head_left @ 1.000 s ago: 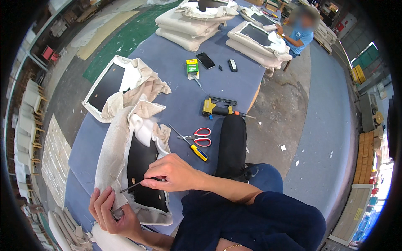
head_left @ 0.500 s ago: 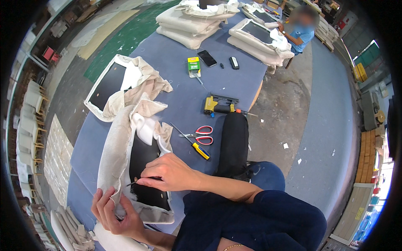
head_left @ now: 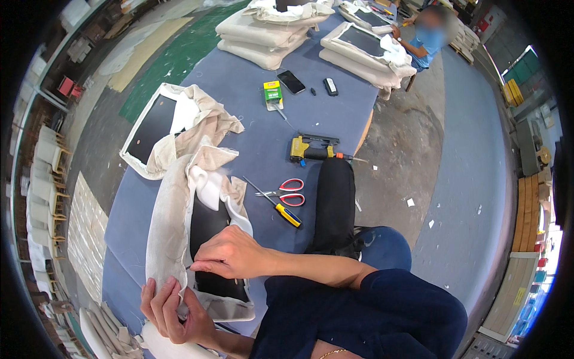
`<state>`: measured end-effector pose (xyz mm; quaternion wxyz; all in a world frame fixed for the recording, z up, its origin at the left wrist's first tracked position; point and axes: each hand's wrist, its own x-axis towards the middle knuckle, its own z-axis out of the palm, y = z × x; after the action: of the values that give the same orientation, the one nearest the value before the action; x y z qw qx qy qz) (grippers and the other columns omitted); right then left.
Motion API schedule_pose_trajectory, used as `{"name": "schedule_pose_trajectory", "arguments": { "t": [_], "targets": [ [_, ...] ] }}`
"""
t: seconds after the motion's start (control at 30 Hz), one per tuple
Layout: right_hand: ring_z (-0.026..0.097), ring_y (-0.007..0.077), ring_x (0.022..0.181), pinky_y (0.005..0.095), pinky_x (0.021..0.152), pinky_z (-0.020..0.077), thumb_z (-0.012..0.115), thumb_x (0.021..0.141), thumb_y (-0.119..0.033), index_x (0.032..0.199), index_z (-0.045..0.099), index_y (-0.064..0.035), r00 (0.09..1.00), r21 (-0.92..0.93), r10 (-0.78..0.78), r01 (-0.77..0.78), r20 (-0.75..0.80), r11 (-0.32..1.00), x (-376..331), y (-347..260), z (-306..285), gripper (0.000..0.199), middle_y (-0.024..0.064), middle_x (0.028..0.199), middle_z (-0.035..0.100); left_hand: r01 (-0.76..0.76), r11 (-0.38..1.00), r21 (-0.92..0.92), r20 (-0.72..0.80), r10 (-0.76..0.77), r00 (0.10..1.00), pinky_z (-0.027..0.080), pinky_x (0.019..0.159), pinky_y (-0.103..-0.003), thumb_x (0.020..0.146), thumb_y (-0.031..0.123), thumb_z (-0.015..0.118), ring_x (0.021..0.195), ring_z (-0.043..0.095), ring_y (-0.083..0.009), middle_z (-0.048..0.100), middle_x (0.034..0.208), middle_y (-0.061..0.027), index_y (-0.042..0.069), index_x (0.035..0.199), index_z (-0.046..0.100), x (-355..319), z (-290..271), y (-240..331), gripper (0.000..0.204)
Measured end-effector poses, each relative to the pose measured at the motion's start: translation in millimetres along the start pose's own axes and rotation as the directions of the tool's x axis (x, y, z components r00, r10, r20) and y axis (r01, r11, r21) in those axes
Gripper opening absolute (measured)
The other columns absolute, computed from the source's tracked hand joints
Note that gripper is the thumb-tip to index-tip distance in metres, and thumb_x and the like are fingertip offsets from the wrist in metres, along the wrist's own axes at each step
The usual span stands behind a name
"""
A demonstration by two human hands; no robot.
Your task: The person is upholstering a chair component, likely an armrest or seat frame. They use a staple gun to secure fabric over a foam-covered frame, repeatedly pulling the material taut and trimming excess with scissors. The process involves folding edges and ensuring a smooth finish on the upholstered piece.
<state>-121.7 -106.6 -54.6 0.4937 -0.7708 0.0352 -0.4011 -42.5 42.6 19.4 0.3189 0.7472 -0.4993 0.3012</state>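
Fingers of the left hand [head_left: 179,316] are pressed round the edge of the beige cushion [head_left: 164,230], eight o'clock on the desk [head_left: 239,96], and could be jabbed if the thin dark tool [head_left: 188,268], pinched by the right hand [head_left: 229,253], slipped.

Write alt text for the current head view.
A person's left hand grips a beige fabric padded panel with a black back; the right hand holds a thin dark tool at the fabric's edge. On the blue-grey table lie red-handled metal scissors and a yellow-handled screwdriver.
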Motion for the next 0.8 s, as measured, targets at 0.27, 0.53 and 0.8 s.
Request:
{"name": "schedule_pose_trajectory", "arguments": {
  "t": [0.27,0.53,0.8],
  "targets": [
    [0.065,0.03,0.061,0.0384,0.054,0.0497,0.075,0.089,-0.021,0.081,0.071,-0.0059,0.99,0.023,0.03,-0.034,0.137,0.999,5.3,-5.7,-19.2,0.018,0.0105,0.072,0.068,0.127,0.912,-0.39,0.104,-0.093,0.99,0.047,0.1,-0.057,0.061,0.024,0.082,0.102,0.069,-0.0371,0.075,0.096,-0.0141,0.005,0.085,0.075,1.1,-28.5,-5.1,0.032],
    [0.055,0.0221,0.047,0.0316,0.047,0.0389,0.078,0.082,-0.008,0.073,0.067,0.0009,0.97,0.056,-0.036,0.023,0.242,0.998,-3.2,-9.7,-32.6,0.016,0.0084,0.058,0.057,0.396,0.549,-0.736,0.266,-0.303,0.915,0.037,0.116,-0.05,0.058,0.02,0.081,0.136,0.053,-0.0432,0.062,0.135,-0.0274,-0.007,0.125,0.064,-30.8,-21.8,-24.7,0.074],
    [0.05,0.0213,0.044,0.0326,0.045,0.0341,0.081,0.079,-0.02,0.07,0.066,-0.0032,0.934,0.002,-0.137,0.144,0.331,0.99,0.0,-22.3,-44.9,0.024,0.0044,0.055,0.051,0.389,0.543,-0.745,0.28,-0.275,0.92,0.036,0.116,-0.049,0.055,0.015,0.082,0.137,0.052,-0.0413,0.062,0.136,-0.0276,-0.008,0.126,0.063,-39.5,-23.1,-9.9,0.078]
  ]
}}
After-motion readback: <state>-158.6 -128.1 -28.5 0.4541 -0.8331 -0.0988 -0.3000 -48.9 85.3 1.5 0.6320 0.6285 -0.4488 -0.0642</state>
